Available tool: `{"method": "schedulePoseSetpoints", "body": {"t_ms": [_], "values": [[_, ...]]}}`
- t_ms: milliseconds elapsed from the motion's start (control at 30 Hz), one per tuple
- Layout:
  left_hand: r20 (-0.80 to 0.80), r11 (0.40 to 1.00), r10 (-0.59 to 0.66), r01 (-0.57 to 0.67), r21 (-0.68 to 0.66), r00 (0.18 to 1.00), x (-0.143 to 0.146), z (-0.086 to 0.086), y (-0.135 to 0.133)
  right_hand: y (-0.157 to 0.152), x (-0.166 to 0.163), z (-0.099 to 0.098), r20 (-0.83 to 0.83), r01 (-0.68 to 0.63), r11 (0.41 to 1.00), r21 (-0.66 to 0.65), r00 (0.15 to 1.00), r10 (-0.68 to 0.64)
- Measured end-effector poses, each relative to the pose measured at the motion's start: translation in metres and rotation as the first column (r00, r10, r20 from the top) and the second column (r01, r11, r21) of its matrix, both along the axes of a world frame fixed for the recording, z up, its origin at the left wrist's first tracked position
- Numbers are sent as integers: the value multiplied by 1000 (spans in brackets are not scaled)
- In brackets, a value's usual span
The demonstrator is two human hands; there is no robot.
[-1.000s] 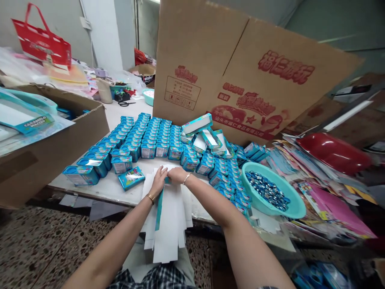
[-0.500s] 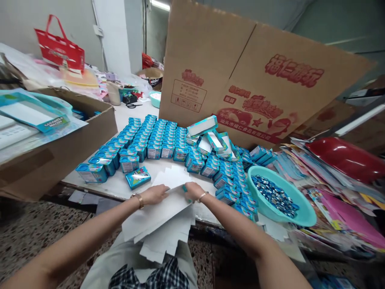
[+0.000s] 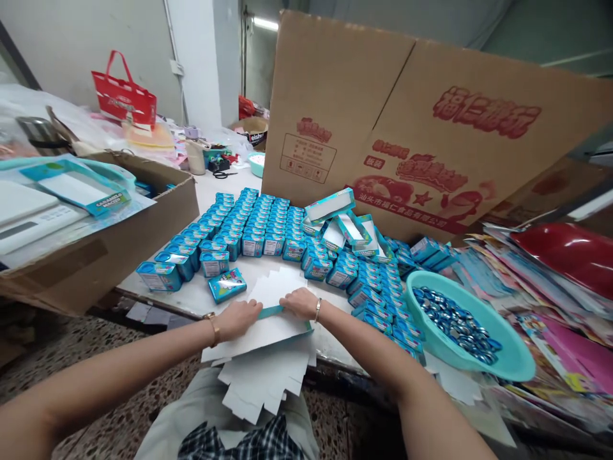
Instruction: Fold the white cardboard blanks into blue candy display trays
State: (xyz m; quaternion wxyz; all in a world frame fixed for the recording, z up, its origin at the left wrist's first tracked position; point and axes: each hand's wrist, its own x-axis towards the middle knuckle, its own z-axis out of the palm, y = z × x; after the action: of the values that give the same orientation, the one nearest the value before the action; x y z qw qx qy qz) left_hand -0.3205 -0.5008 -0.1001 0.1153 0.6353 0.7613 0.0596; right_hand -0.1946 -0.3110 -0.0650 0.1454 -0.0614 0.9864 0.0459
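Between your left hand (image 3: 241, 317) and your right hand (image 3: 299, 303), the card (image 3: 261, 335) shows plain white, with a teal strip along its far edge. The stacked sheets (image 3: 263, 377) on the near side of your hands are white too. A gold-toned bracelet (image 3: 214, 329) rings your left wrist, a paler metallic bangle (image 3: 318, 310) your right. Ahead of both hands, the small boxes (image 3: 251, 245) are bright blue with white label panels; the flat box (image 3: 227, 285) just beyond your left hand carries multicoloured print on blue. To the right of your right hand, the basin (image 3: 520, 365) is turquoise, its pieces (image 3: 454, 326) shiny blue and silver. Beyond both, the carton (image 3: 330, 70) is brown with red print.
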Motion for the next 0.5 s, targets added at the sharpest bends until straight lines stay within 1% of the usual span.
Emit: {"method": "schedulePoseSetpoints", "body": {"t_ms": [100, 200, 300, 367, 433, 500], "values": [[-28, 999, 20, -19, 31, 999, -4, -7, -6, -2, 1, -6, -3, -57, 998, 42, 998, 57], [-26, 998, -36, 37, 43, 999, -2, -11, -3, -12, -9, -5, 11, -64, 996, 61, 998, 64], [24, 995, -91, 90, 32, 996, -8, -8, -1, -29, -24, -3, -1, -47, 999, 27, 999, 47], [86, 994, -102, 97, 56, 991, -16, -4, -4, -37, -28, -4, -15, -16, 1000, -14, 1000, 16], [115, 992, -97, 86, 91, 989, -24, 0, -10, -41, -24, -6, -13, 19, 999, -48, 1000, -19], [82, 992, -103, 96, 82, 991, -26, 5, -13, -43, -16, -8, 1, 49, 996, -69, 999, -49]]}}
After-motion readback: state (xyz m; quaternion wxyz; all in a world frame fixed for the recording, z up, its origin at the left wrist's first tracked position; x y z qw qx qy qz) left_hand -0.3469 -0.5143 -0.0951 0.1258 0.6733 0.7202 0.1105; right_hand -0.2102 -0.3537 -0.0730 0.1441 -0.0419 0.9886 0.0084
